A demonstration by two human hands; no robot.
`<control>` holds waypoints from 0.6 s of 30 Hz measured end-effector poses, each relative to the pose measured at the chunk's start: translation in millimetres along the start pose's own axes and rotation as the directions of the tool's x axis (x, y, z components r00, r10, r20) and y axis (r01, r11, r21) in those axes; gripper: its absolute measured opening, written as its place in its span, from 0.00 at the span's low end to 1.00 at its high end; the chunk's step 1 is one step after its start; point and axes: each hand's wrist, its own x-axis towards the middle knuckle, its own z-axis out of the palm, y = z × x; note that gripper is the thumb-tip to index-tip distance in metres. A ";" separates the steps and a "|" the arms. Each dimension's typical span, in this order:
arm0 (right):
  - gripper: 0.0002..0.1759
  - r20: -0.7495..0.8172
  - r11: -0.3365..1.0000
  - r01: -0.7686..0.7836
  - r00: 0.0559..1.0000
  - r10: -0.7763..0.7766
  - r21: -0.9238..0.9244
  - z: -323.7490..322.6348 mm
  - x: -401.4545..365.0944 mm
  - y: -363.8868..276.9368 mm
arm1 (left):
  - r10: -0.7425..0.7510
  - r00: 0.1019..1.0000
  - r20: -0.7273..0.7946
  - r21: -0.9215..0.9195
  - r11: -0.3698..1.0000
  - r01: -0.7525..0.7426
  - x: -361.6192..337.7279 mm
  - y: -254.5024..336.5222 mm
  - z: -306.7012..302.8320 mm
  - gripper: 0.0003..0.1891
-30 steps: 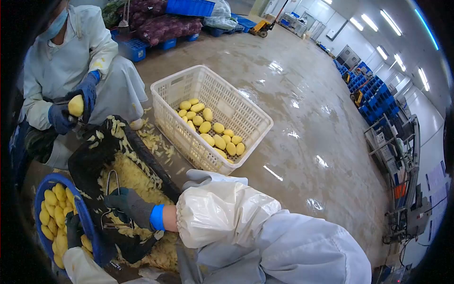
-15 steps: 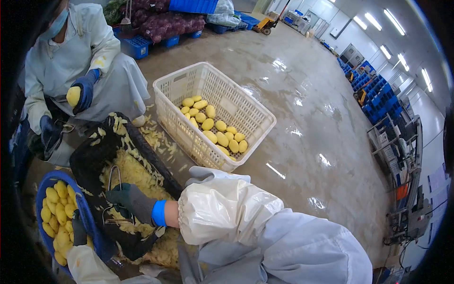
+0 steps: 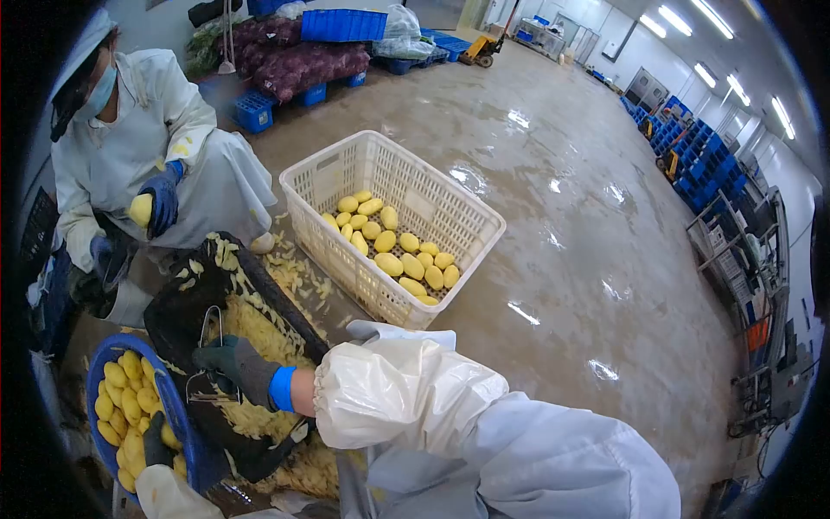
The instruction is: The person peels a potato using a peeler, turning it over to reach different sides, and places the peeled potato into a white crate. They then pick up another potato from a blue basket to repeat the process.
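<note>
My right hand [image 3: 233,368], in a dark grey-green glove with a blue wrist band, is closed around a wire-framed metal peeler [image 3: 213,322]. It hovers over a black peel-filled tub [image 3: 285,324]. Pale potato peels [image 3: 251,324] fill the tub and cling to its rim. My gloved left hand [image 3: 157,441] reaches into a blue basket [image 3: 164,376], its visible fingers stretched out among the peeled yellow potatoes [image 3: 130,402]. Part of that hand is hidden by the potatoes and sleeve.
Across the tub, a co-worker in white holds a potato [image 3: 140,210] in a blue-gloved hand [image 3: 162,199]. A white crate [image 3: 363,277] with peeled potatoes stands on the wet floor [image 3: 553,259]. Loose peels lie beside it. Purple sacks [image 3: 303,65] and blue crates [image 3: 343,26] are stacked behind.
The view has shifted, so the basket, tub and crate sit lower in it. My right hand still grips the peeler, and my left hand stays among the potatoes. The co-worker's potato hand is lower.
</note>
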 end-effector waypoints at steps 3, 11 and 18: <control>0.13 -0.011 0.994 0.100 0.995 -0.101 -0.052 -1.4 8.9 0.6 | -0.013 0.950 -0.313 -0.176 0.983 -0.045 5.2 16.4 -9.3 0.29; 0.09 0.014 0.992 0.082 0.996 -0.083 0.093 -7.2 -2.5 -25.8 | 0.015 0.923 -0.384 -0.334 0.930 -0.154 -10.5 142.4 11.8 0.32; 0.21 0.535 0.213 0.754 0.607 -0.588 -0.621 -24.4 -32.3 -47.1 | -0.074 0.901 -0.428 -0.221 0.975 -0.025 -53.9 246.9 69.6 0.34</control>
